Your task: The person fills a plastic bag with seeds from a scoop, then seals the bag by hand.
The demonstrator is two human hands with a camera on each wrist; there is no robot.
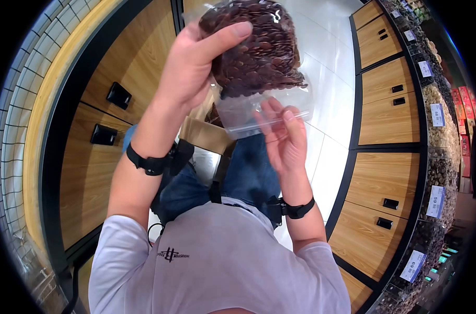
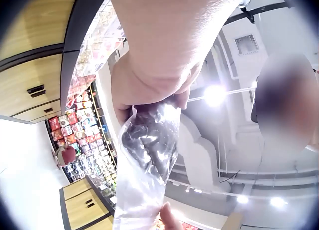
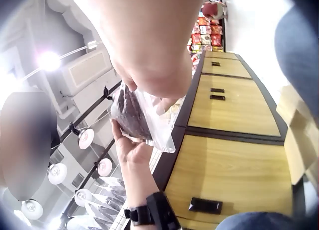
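Note:
A clear zip-lock bag (image 1: 259, 52), packed with flat, glossy, dark reddish-brown pieces, is held up before the person. Its zip strip (image 1: 264, 124) faces the body, and the plastic near it holds no pieces. My left hand (image 1: 192, 65) grips the filled part from the side, thumb lying across the front. Near the zip strip, my right hand (image 1: 286, 140) pinches the plastic edge between thumb and fingers. Both hands and the bag (image 3: 132, 113) also appear in the right wrist view. In the left wrist view, the left hand (image 2: 154, 85) covers the bag's upper end.
Below the bag, an open cardboard box (image 1: 204, 135) stands by the person's legs, with dark pieces beside its far side. Wooden cabinets (image 1: 389, 120) with black handles line both sides of the aisle. Bins of dry goods with price tags (image 1: 435, 201) run along the right.

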